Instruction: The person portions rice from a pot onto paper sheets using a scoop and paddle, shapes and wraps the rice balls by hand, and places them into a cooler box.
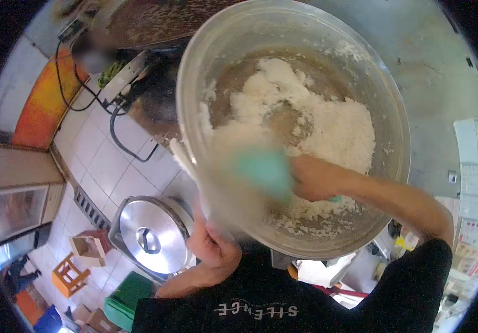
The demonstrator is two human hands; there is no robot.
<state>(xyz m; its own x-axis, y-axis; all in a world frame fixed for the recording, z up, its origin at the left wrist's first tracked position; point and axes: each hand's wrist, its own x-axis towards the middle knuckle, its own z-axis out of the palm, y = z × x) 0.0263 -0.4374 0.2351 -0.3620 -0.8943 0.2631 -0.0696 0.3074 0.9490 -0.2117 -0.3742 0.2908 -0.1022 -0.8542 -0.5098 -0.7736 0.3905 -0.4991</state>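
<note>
A wide metal pot [400, 166] holds white rice [341, 127], heaped unevenly with the browned bottom showing in the middle. My right hand [311, 177] reaches into it and is closed around the handle of a teal scoop [264, 172], which is smeared by motion. At the pot's near left rim, my left hand [211, 244] has its fingers curled on a pale, blurred, bag-like thing [228, 194]. Its exact kind cannot be made out. The scoop's blade is over or at this pale thing; whether they touch is unclear.
Below left on the tiled floor stands a large lidded metal pot [153, 236]. Near it are a green bin [129, 301], an orange stool [69, 276] and a wooden box [90, 248]. A black hose [118, 141] hangs left of the rice pot. Papers [474, 233] are at the right.
</note>
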